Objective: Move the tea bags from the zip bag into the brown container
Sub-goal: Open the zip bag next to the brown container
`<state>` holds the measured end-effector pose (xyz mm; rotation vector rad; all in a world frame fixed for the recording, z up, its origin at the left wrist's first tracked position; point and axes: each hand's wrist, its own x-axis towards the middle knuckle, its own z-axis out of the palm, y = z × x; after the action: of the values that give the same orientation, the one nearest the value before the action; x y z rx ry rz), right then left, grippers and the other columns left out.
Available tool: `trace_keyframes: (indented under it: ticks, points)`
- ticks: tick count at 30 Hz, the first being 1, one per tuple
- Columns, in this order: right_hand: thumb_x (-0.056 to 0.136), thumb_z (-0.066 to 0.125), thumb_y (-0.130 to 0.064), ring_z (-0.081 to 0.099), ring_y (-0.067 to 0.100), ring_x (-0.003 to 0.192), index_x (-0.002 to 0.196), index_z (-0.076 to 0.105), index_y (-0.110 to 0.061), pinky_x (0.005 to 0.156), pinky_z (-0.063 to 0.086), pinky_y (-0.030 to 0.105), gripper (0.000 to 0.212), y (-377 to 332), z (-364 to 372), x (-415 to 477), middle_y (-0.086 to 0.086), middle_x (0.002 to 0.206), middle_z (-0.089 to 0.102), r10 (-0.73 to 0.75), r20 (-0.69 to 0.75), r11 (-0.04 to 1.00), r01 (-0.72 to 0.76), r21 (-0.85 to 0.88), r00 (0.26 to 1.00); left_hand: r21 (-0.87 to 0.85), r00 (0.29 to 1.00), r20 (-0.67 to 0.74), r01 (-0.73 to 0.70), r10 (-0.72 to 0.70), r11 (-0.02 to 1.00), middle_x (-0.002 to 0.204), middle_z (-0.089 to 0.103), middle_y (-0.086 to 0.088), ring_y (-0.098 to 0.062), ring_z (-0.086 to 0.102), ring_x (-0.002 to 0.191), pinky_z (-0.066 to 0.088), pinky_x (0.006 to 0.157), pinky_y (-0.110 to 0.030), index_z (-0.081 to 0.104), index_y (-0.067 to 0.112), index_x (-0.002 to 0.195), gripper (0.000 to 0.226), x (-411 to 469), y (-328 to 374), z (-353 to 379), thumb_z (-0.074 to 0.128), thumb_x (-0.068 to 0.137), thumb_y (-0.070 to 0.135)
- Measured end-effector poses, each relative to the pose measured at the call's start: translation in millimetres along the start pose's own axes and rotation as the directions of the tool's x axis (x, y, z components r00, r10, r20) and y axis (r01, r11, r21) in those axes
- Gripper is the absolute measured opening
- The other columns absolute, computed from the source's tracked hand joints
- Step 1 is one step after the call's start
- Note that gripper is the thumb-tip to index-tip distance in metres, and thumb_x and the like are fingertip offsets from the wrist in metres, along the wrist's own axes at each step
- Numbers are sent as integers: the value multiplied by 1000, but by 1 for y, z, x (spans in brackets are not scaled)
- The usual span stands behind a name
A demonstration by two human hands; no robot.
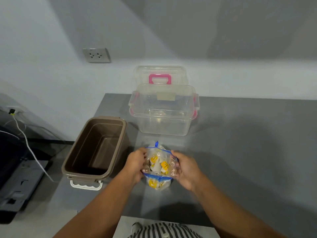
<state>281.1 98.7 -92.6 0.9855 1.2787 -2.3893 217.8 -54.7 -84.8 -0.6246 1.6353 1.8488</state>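
A clear zip bag (158, 183) with a blue zipper strip stands on the grey table, its mouth pulled wide. Inside lie several tea bags (164, 166) with yellow tags. My left hand (135, 164) grips the bag's left rim and my right hand (184, 169) grips its right rim, fingers curled over the plastic. The brown container (80, 158) sits open and empty just left of the bag, with a white handle on its near end.
A clear plastic box (164, 124) with pink latches stands behind the bag, its lid with a pink handle (159, 78) leaning against the wall. The grey table (248, 152) stretches right. A white cable (30, 148) and dark equipment lie at the left.
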Motion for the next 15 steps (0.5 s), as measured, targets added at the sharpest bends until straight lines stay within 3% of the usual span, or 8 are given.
trace_keyframes:
  ticks: [3,6,7,9,11,15]
  points:
    - [103,53,-17,73,25,67,93,70,-2,65,61,39,25,2,-1,4,13,77,74,-47,0,999,47,-18,999,52,1000,-10,-19,20,998,55,31,1,-11,22,44,20,43,-24,36,22,61,28,2,-5,-1,41,88,18]
    - [105,51,-21,73,33,89,110,68,0,81,61,48,27,0,2,4,21,103,75,-61,1,997,61,-36,998,131,996,5,-92,92,987,55,48,-1,-15,42,47,35,52,-26,48,17,69,22,0,-9,1,44,91,21]
    - [105,51,-22,74,32,88,109,68,-1,80,61,47,27,0,1,5,20,100,76,-68,1,997,68,-49,998,158,990,-4,-137,140,978,62,55,-2,-16,50,51,41,55,-28,53,15,79,16,0,-10,2,47,92,20]
    - [105,51,-21,74,22,69,98,66,-4,61,60,35,24,0,-1,8,10,79,76,-92,-5,994,91,-67,996,187,971,-29,-229,238,955,77,61,-4,-15,56,58,47,59,-31,54,15,98,3,1,-15,1,53,96,17]
    - [103,56,-17,69,15,55,91,64,-6,49,55,28,18,-3,-4,6,3,63,70,-86,37,994,88,-61,996,170,953,-21,-295,303,940,80,56,-5,-14,51,56,44,56,-30,48,19,93,10,-2,-19,1,56,99,20]
    - [95,63,-3,62,14,49,90,63,-3,55,55,30,6,-4,-15,9,5,59,66,4,26,996,-1,-86,1000,48,966,-14,-259,260,965,65,51,-1,-11,44,45,37,50,-26,45,21,85,20,-9,-21,3,58,100,22]
